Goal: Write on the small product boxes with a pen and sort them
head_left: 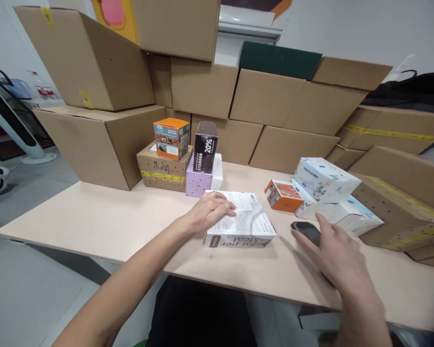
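Observation:
A white box printed "Su-per Meal" (244,226) lies flat near the middle of the table, its lettering upside down to me. My left hand (213,209) rests on the left part of its top, fingers laid flat and slightly bent. To the right, a dark handheld device with rounded corners (307,231) lies on the table. Over it is my right hand (338,250), slightly blurred, thumb and forefinger apart on either side of the device's end. My palm hides the rest of the device, and I cannot tell whether the fingers touch it.
An orange box (284,195) and stacked white-blue boxes (325,178) stand right of centre. Behind on the left are a taped carton (164,168), another orange box (171,139), a dark "20%" box (205,147) and a lilac box (198,180). Large cartons (267,96) wall the back.

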### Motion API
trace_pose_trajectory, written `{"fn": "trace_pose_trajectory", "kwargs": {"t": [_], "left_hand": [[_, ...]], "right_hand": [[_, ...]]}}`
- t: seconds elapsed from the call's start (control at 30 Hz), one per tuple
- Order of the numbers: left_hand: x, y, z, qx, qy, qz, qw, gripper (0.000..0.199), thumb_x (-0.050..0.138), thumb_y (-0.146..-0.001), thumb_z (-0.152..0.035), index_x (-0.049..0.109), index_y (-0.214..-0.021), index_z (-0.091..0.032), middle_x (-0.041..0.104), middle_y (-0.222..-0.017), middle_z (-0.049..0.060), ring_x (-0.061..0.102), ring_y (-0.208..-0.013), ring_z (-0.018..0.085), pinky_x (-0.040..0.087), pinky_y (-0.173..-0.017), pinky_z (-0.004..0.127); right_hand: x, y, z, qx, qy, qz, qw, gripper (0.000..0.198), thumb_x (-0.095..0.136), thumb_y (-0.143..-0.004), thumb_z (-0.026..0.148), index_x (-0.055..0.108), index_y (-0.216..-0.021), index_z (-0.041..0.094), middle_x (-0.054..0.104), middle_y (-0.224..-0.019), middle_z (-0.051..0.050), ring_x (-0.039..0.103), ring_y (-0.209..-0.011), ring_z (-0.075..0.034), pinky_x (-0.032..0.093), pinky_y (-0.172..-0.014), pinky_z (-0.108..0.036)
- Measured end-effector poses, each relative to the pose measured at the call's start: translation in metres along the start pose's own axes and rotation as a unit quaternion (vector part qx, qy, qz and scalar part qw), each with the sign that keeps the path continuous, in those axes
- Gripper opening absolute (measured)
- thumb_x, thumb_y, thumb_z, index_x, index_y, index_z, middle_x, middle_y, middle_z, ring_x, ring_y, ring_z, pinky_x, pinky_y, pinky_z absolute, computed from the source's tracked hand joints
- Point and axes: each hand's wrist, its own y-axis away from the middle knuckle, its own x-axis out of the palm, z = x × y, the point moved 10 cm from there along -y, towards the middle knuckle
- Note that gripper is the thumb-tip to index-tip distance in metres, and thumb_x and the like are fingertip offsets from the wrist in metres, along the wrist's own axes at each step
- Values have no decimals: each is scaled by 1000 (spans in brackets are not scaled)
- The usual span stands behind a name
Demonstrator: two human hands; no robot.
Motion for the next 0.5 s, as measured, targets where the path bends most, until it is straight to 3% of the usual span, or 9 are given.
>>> {"fn": "trace_pose_trajectory", "kwargs": {"t": [0.1,0.2,0.33,0.5], "left_hand": [[0,0,0,1,-1,-1,1000,49,31,-104,-38,78,-102,-24,72,-119,1,52,-119,22,34,-110,44],[-1,-1,-1,5,0,-5,1000,48,32,-104,-40,78,-101,-24,73,-119,1,53,-118,23,33,-110,44],[-1,-1,-5,17,-2,-2,1000,46,34,-103,-38,78,-99,-23,73,-118,2,55,-118,23,33,-110,44],[-2,-1,-7,11,-17,4,1000,45,34,-101,-34,77,-98,-22,73,-118,2,55,-119,24,33,-110,46]], "right_hand": [[20,22,-56,80,43,57,994,113,50,-66,88,36,-154,19,51,-137,-28,51,-120,-55,43,-89,-67],[50,32,-80,76,30,111,990,112,45,-70,86,32,-155,15,55,-133,-26,54,-121,-49,44,-94,-61],[60,32,-78,42,20,76,996,98,33,-81,75,35,-152,6,65,-115,-25,60,-114,-42,43,-99,-53],[37,38,-54,49,-61,-11,997,101,37,-79,73,41,-146,-3,65,-113,-29,61,-111,-44,41,-100,-56]]}}
